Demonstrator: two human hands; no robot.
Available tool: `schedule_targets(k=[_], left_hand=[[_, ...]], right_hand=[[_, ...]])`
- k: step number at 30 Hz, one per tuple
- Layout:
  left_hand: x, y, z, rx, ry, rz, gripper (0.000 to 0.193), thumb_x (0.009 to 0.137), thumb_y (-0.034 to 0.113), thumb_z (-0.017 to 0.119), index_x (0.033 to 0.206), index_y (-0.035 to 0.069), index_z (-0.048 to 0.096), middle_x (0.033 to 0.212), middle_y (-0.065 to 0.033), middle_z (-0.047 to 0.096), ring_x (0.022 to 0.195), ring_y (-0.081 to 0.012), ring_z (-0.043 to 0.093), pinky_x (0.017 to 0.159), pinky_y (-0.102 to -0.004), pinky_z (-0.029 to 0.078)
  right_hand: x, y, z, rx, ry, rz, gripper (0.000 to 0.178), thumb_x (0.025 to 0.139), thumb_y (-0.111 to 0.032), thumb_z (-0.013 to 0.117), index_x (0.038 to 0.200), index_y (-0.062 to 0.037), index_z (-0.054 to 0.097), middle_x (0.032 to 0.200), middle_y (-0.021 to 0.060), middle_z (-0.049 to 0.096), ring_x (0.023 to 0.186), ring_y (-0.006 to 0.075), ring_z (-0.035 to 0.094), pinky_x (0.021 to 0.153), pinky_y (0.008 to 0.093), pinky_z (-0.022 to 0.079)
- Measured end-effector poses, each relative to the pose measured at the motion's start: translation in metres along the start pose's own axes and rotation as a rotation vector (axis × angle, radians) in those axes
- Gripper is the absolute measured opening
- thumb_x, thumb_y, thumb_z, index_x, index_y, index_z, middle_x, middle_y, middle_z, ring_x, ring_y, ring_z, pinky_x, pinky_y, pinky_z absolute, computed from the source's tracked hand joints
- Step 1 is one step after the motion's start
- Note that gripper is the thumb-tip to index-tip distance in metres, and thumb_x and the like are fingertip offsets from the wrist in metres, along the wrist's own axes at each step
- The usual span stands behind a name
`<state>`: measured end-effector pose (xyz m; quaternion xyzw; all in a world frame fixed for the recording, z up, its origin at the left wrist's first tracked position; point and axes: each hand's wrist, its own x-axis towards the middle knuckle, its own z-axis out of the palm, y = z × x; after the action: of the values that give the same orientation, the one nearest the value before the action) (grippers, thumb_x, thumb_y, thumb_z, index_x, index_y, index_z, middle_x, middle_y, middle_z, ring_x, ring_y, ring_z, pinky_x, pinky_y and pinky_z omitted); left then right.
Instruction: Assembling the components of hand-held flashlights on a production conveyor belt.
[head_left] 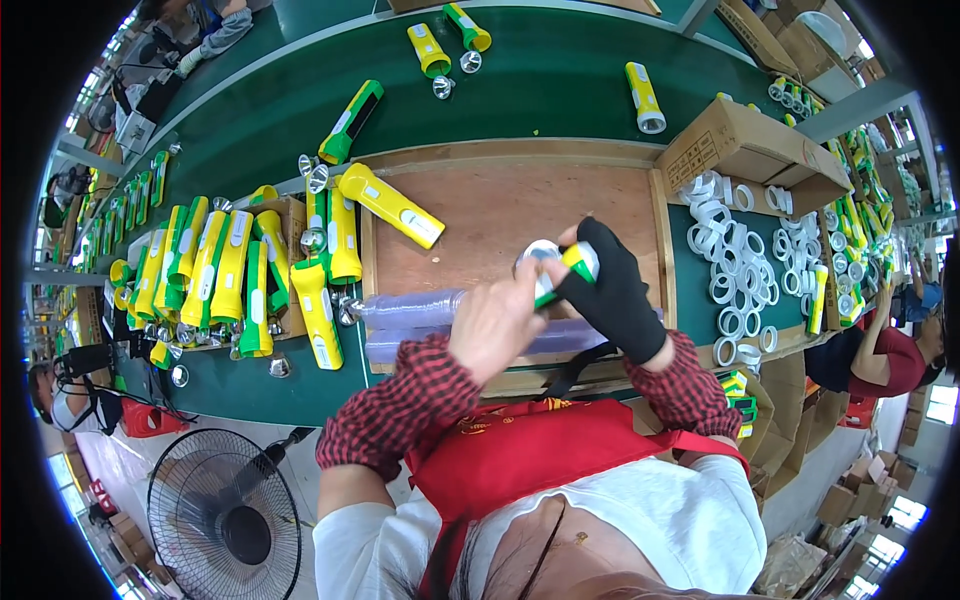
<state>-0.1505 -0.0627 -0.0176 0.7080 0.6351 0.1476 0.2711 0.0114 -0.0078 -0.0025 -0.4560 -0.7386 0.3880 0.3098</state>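
Note:
Over the wooden tray point(500, 185), a yellow-and-green flashlight point(582, 262) is held between my hands. My right hand point(612, 295), in a black fingerless glove, is closed round its body. Bare, my left hand point(497, 315) closes its fingers at the light end, where a whitish round rim point(541, 250) shows; my fingers hide most of that end. Behind my left hand, a yellow flashlight body point(395, 207) lies slanted across the tray's left edge. Rolls of clear purplish plastic point(412, 308) lie below my hands, along the tray's near side.
Many flashlight bodies point(232, 262) with dangling reflectors are heaped at left. White rings point(735, 270) spill from a cardboard box point(755, 150) at right. More flashlights point(645, 98) lie on the green conveyor point(540, 80). A fan point(225, 510) stands lower left; co-workers point(885, 345) sit nearby.

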Motion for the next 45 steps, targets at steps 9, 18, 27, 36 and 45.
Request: schedule_targets(k=[9,18,27,36,45], left_hand=[[0.013,-0.002,-0.050,-0.887,-0.652,0.006,0.051,0.078,0.027,0.074,0.109,-0.003,0.046,0.080,-0.0141,0.065,0.062,-0.0273,0.065,0.058,-0.0422,0.052],[0.071,-0.026,-0.019,0.076,0.221,0.191,0.042,0.074,0.018,0.073,0.104,0.004,0.048,0.089,-0.0197,0.065,0.077,-0.0381,0.066,0.066,-0.0454,0.054],[0.081,-0.028,-0.078,-1.111,-0.828,0.065,0.039,0.085,0.023,0.071,0.109,0.002,0.050,0.080,-0.0036,0.056,0.063,-0.0106,0.058,0.057,-0.0253,0.048],[0.108,-0.037,-0.052,-0.183,-0.242,-0.002,0.036,0.077,0.017,0.061,0.104,-0.005,0.055,0.094,-0.0299,0.064,0.088,-0.0440,0.063,0.079,-0.0482,0.051],[0.260,-0.090,-0.062,0.353,0.586,0.333,0.062,0.080,0.043,0.069,0.127,0.007,0.050,0.126,-0.0135,0.051,0.115,-0.0354,0.052,0.090,-0.0456,0.047]], right_hand=[[0.032,-0.010,-0.035,0.264,-0.132,-0.190,0.023,0.083,-0.016,0.070,0.098,-0.0021,0.059,0.089,0.0076,0.063,0.077,0.0149,0.064,0.068,0.0272,0.050],[0.080,0.019,-0.020,0.020,0.104,-0.179,0.028,0.087,-0.024,0.069,0.101,-0.0024,0.057,0.083,0.0099,0.064,0.073,0.0198,0.064,0.064,0.0300,0.050],[0.090,0.001,-0.061,0.381,-0.291,-0.340,0.049,0.091,-0.039,0.061,0.122,-0.0026,0.052,0.111,0.0097,0.057,0.100,0.0172,0.057,0.086,0.0294,0.046],[0.113,0.041,-0.023,0.238,-0.029,-0.024,0.039,0.104,-0.031,0.033,0.098,-0.0020,0.058,0.082,0.0066,0.059,0.078,0.0134,0.056,0.074,0.0281,0.044],[0.206,0.090,-0.045,0.038,0.456,-0.136,0.020,0.098,-0.023,0.053,0.099,-0.0041,0.057,0.080,0.0082,0.056,0.070,0.0150,0.055,0.068,0.0295,0.046]])
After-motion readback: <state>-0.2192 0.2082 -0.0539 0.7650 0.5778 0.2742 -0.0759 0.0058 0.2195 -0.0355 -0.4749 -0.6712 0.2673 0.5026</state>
